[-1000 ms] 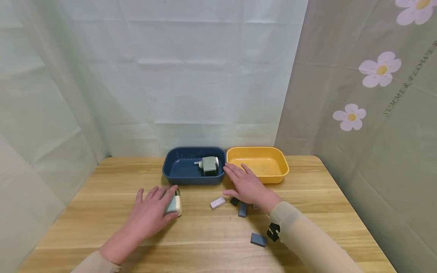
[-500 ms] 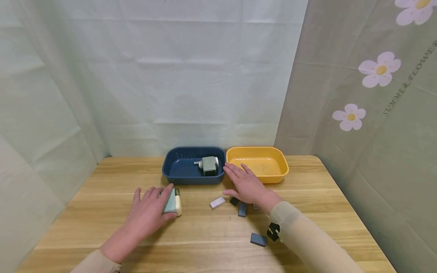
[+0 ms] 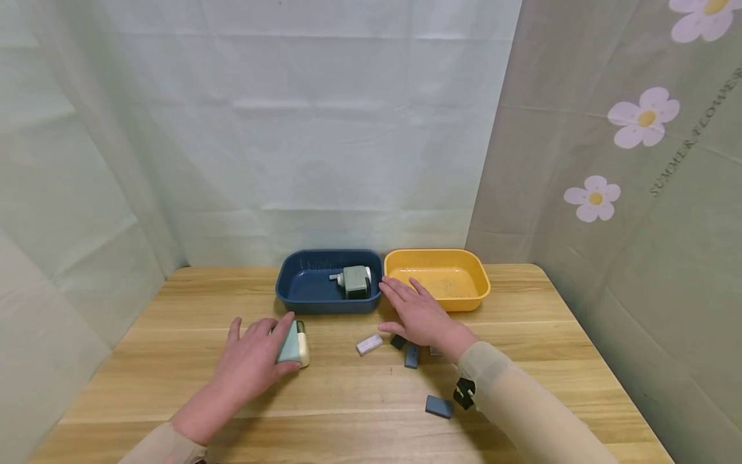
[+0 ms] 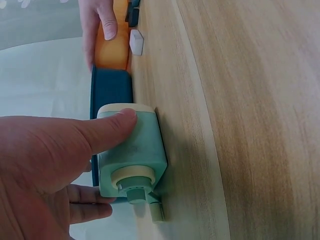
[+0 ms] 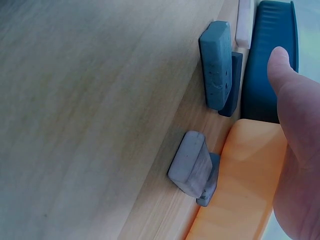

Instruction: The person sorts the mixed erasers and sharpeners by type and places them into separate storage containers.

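Observation:
My left hand (image 3: 249, 364) grips a pale green and cream crank pencil sharpener (image 3: 288, 351) on the left of the table. In the left wrist view the thumb lies across the sharpener's (image 4: 137, 145) side, and other fingers show behind it. My right hand (image 3: 420, 319) is held with fingers extended at the front of the yellow tray (image 3: 440, 277), fingertips by the right end of the blue tray (image 3: 313, 308). It holds nothing. Inside the blue tray lies a second, grey-green pencil sharpener (image 3: 355, 281) on its side.
Between the hands lies a white eraser (image 3: 369, 345). A blue eraser (image 3: 411, 356) and a dark block (image 3: 398, 342) lie below the right hand. Nearer are another blue block (image 3: 438, 406) and a small black object (image 3: 464, 394). A grey eraser (image 5: 190, 162) shows in the right wrist view.
My left hand shifts slightly left and settles around the pencil sharpener, uncovering more of its green body. The right hand and both trays stay where they were.

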Tool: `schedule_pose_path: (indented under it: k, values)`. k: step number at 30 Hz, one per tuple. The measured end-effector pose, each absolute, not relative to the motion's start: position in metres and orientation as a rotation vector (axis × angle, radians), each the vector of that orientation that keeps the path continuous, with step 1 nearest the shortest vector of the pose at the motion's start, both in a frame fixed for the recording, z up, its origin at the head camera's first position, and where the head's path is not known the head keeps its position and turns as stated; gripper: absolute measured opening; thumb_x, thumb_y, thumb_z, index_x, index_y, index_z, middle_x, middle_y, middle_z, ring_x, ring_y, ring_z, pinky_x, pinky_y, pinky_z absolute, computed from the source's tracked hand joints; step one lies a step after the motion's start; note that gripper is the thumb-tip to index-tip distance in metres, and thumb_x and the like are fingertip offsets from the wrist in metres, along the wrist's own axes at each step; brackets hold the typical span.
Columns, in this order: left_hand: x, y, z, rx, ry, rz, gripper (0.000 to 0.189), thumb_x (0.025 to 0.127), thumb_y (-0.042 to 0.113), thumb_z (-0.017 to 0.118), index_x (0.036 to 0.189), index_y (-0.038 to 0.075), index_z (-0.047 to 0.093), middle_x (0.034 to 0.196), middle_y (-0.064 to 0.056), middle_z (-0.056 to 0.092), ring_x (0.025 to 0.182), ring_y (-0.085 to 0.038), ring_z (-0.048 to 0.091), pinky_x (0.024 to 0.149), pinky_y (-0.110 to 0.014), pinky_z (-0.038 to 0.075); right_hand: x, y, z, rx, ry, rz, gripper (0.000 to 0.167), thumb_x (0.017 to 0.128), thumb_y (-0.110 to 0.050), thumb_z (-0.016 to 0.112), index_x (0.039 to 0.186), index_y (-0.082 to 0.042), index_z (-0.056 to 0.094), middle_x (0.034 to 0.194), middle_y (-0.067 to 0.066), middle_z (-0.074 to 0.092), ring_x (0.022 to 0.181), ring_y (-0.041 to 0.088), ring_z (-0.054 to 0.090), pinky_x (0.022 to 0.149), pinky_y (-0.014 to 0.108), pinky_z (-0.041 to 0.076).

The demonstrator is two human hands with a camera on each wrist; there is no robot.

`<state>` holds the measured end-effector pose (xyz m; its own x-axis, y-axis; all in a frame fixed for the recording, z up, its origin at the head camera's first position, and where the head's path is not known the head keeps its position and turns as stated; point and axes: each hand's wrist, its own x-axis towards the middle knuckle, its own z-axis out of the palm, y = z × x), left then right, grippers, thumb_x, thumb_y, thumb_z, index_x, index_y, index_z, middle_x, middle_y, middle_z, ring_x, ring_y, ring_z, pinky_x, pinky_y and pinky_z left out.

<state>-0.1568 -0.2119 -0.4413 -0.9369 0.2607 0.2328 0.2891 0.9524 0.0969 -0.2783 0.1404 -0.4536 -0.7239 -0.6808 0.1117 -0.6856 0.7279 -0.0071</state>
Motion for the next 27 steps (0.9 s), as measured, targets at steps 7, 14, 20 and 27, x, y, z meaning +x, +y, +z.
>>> schedule_pose_path:
  k: [7, 14, 20, 27]
  values:
    - [-0.156, -0.212, -0.441, -0.431, -2.869, -0.193, 0.096, 0.082, 0.047, 0.099, 0.156, 0.003, 0.058, 0.132, -0.025, 0.07, 0.119, -0.043, 0.069, 0.115, -0.084, 0.031, -0.282, 0.142, -0.46, 1.138, -2.785, 0.111, 0.094, 0.108, -0.065, 0.06, 0.174, -0.006, 0.031, 0.181, 0.012, 0.028, 0.166, 0.029, 0.028, 0.134, 0.06, 0.019]
    - [-0.156, -0.21, -0.435, -0.427, -2.876, -0.209, 0.097, 0.084, 0.048, 0.097, 0.159, 0.003, 0.055, 0.136, -0.027, 0.068, 0.123, -0.046, 0.067, 0.119, -0.083, 0.027, -0.28, 0.141, -0.458, 1.132, -2.801, 0.106, 0.094, 0.108, -0.064, 0.062, 0.175, -0.007, 0.03, 0.181, 0.012, 0.028, 0.166, 0.029, 0.028, 0.134, 0.06, 0.019]
    - [-0.156, -0.209, -0.425, -0.437, -2.851, -0.23, 0.098, 0.084, 0.046, 0.098, 0.16, 0.004, 0.054, 0.136, -0.027, 0.068, 0.122, -0.047, 0.067, 0.119, -0.083, 0.026, -0.277, 0.14, -0.452, 1.129, -2.822, 0.107, 0.093, 0.108, -0.061, 0.065, 0.174, -0.006, 0.031, 0.181, 0.013, 0.028, 0.166, 0.03, 0.028, 0.135, 0.06, 0.018]
    - [-0.157, -0.208, -0.413, -0.436, -2.845, -0.243, 0.099, 0.084, 0.044, 0.099, 0.162, 0.004, 0.052, 0.137, -0.027, 0.067, 0.124, -0.047, 0.066, 0.119, -0.083, 0.024, -0.277, 0.14, -0.451, 1.121, -2.838, 0.077, 0.094, 0.108, -0.064, 0.061, 0.175, -0.007, 0.028, 0.182, 0.012, 0.026, 0.167, 0.027, 0.026, 0.135, 0.058, 0.016]
